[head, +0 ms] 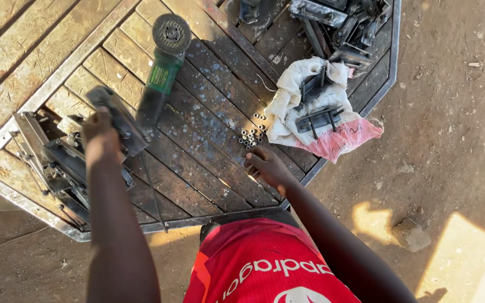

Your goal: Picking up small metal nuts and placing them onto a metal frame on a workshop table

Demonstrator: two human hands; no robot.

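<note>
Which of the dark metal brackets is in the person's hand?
The bracket raised in the left hand, beside the green grinder. The other brackets lie untouched: two on the white cloth, others piled at the table's edges.

Left hand (101, 130) gripping a dark metal bracket (120, 119) raised over the slatted counter (197, 163), right hand (265, 166) resting beside a cluster of small nuts (252, 134), green angle grinder (161, 70) lying between, white and pink cloth (332, 137) carrying black brackets (316, 119).

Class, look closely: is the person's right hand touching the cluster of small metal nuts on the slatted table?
Apart. The head view shows the right hand resting on the slatted table, with a strip of bare dark slat between its fingers and the small metal nuts.
</note>
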